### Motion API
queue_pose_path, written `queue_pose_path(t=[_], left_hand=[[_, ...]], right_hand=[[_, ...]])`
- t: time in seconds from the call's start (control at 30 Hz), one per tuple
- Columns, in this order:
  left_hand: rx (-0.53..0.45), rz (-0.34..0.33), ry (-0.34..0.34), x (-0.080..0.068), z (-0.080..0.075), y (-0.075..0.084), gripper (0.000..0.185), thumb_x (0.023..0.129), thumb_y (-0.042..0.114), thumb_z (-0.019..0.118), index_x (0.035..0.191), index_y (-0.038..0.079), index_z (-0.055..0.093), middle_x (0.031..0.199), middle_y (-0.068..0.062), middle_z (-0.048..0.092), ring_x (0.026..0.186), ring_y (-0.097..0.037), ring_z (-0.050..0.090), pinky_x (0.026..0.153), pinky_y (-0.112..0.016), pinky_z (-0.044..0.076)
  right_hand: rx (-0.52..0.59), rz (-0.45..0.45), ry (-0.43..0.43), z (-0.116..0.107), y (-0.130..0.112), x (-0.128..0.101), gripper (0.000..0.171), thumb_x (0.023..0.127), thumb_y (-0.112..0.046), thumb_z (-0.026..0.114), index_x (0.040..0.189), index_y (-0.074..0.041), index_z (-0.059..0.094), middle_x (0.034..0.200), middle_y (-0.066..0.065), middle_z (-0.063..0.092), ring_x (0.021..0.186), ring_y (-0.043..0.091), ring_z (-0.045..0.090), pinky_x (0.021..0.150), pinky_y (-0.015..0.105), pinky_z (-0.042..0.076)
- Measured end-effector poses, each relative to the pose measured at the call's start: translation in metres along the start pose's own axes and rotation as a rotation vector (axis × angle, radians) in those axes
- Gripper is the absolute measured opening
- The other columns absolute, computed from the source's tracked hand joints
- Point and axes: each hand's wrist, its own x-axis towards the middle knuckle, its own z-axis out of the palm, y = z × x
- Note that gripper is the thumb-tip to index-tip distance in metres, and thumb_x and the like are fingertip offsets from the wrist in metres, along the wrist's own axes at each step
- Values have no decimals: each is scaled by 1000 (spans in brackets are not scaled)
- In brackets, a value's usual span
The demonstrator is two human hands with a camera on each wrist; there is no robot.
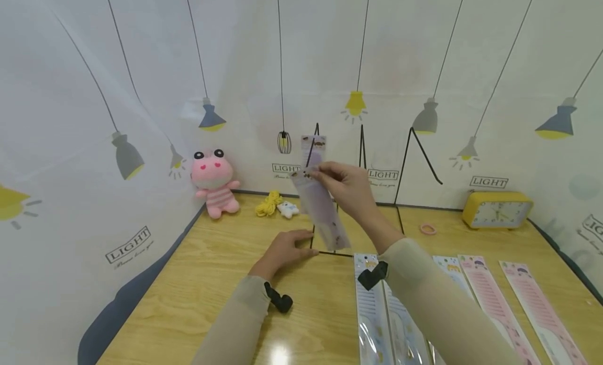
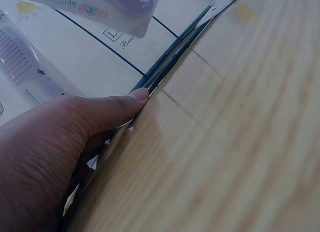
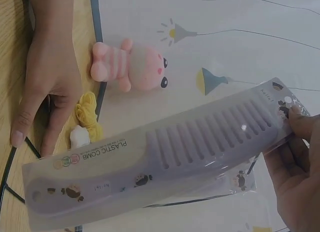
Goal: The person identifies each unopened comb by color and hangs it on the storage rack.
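Note:
My right hand (image 1: pixel 346 189) pinches the top of a packaged purple plastic comb (image 1: pixel 325 213), raised in front of a black wire rack (image 1: pixel 406 166). In the right wrist view the comb's teeth and handle (image 3: pixel 100 189) show through the clear wrapper. Behind it, a second packaged comb (image 1: pixel 308 141) hangs at the rack's left prong. Low on the table, my left hand (image 1: pixel 282 252) lies at the rack's base, fingers and thumb extended close to the base wire. Its thumb (image 2: pixel 117 109) shows large in the left wrist view.
Packaged combs, blue (image 1: pixel 369 307) and pink (image 1: pixel 494 297), lie at the front right. At the back are a pink plush toy (image 1: pixel 218 184), yellow yarn (image 1: pixel 268 203), a small white figure (image 1: pixel 288 209), a pink ring (image 1: pixel 427 229) and a yellow clock (image 1: pixel 498 210).

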Motion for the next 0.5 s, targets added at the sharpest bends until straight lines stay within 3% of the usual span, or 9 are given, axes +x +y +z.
queue_pose_path(t=[0.23, 0.5], left_hand=[[-8, -7, -11, -1, -2, 4, 63, 88, 55, 73, 143, 26, 60, 149, 3, 53, 140, -23, 45, 116, -44, 36], [-11, -1, -10, -3, -4, 7, 62, 89, 51, 73, 143, 23, 59, 149, 1, 52, 140, -24, 45, 116, -45, 35]], right_hand=[[1, -11, 9, 2, 1, 2, 15, 94, -18, 72, 103, -8, 80, 99, 5, 77, 78, 17, 72, 62, 28, 60], [-69, -123, 40, 5, 7, 2, 14, 91, -12, 75, 101, -4, 79, 98, 9, 77, 78, 19, 74, 64, 29, 61]])
